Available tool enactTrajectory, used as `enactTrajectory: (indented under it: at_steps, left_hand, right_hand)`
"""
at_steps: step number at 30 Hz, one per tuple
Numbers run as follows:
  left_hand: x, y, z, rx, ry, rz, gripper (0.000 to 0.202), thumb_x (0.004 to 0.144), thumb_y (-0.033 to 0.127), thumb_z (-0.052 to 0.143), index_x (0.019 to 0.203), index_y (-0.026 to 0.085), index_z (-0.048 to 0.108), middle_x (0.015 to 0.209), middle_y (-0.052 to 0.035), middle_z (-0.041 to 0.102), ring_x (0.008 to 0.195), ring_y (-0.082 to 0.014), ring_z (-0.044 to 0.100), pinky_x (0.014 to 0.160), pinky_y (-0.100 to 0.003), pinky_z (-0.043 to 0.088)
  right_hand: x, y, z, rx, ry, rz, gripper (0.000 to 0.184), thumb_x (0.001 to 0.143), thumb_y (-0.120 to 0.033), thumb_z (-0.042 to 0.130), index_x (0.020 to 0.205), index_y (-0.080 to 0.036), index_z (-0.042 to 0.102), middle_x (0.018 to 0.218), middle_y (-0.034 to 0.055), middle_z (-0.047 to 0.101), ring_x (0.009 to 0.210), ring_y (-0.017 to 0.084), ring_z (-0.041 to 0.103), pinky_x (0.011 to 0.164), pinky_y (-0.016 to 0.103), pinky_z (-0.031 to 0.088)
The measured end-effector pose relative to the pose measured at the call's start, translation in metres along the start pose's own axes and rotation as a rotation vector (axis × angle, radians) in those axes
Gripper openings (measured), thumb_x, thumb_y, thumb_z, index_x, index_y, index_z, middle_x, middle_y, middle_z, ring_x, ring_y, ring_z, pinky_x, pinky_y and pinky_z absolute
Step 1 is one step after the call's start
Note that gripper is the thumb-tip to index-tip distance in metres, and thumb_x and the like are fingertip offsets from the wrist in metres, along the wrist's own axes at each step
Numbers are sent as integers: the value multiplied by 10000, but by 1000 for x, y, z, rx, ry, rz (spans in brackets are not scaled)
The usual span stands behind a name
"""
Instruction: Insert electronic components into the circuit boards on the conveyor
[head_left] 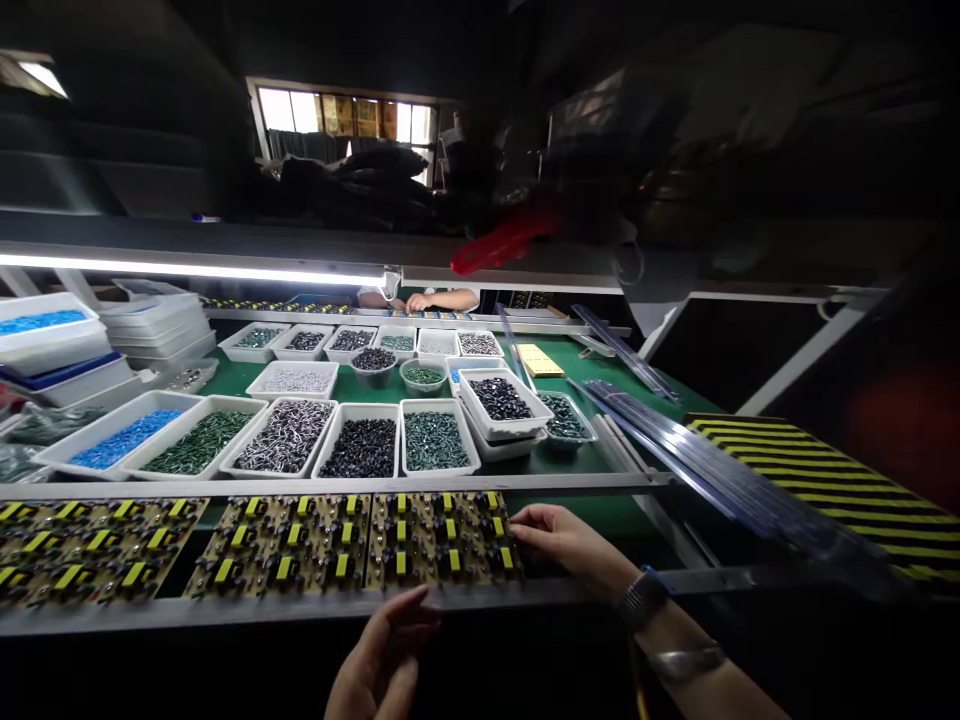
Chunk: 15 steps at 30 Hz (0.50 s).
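My right hand (553,537) pinches the right edge of a brown circuit board (425,552) that carries rows of yellow block components and small black and silver parts. Below the front rail (300,606), close to the same board, my left hand (384,655) hangs with thumb and fingers apart and nothing in it. A second circuit board (259,562) lies against the left side of the first. Further left, past a gap, is a third circuit board (90,550). All three rest in a row between two metal rails.
Behind the rear rail (187,488) stand white trays of small components, including a tray of black parts (358,450) and a stacked tray (536,413). Clear plastic tubes (675,440) and a striped yellow-black panel (817,480) lie right. Across the bench, another person's hands (420,300) show.
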<state>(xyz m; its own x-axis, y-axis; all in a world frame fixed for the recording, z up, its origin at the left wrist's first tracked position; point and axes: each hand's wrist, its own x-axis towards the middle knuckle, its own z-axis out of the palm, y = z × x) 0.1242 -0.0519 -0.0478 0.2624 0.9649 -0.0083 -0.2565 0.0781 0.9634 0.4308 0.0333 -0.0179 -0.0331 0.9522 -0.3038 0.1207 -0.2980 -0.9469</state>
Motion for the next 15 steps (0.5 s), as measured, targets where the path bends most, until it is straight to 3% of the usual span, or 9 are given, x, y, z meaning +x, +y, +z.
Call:
enactTrajectory:
  at_steps: [4, 8, 12, 15]
  left_hand:
    - [7, 0, -5, 15, 124, 60, 378, 969, 333, 597, 1329, 238, 663, 1344, -125, 691, 1337, -315, 585, 1184, -445, 416]
    - [21, 2, -11, 47, 191, 159, 412, 936, 394, 648, 1315, 234, 679, 1525, -111, 553, 1514, -335, 366, 1268, -464, 265]
    - [36, 2, -10, 5, 186, 96, 473, 911, 400, 676, 1357, 246, 652, 1625, -87, 443, 1578, -340, 201, 1288, -498, 138]
    - [46, 4, -6, -89, 167, -1, 544, 930, 388, 627, 1442, 209, 579, 1643, -132, 405, 1560, -359, 245, 1276, -556, 142]
  right_hand:
    - [-3, -2, -7, -4, 28, 14, 435, 604, -492, 920, 815, -144, 767, 725, 21, 716, 644, 151, 619, 617, 269, 515]
    - [-9, -4, -22, -16, 46, 32, 407, 608, -467, 922, 803, -144, 769, 718, 20, 710, 622, 141, 606, 600, 260, 503]
    - [-10, -3, -36, -19, 54, 45, 415, 621, -466, 920, 799, -121, 773, 697, 20, 695, 594, 110, 581, 587, 228, 473]
    - [-11, -3, -40, -15, 60, 43, 434, 615, -464, 924, 840, -125, 775, 716, 21, 703, 595, 113, 586, 587, 233, 476]
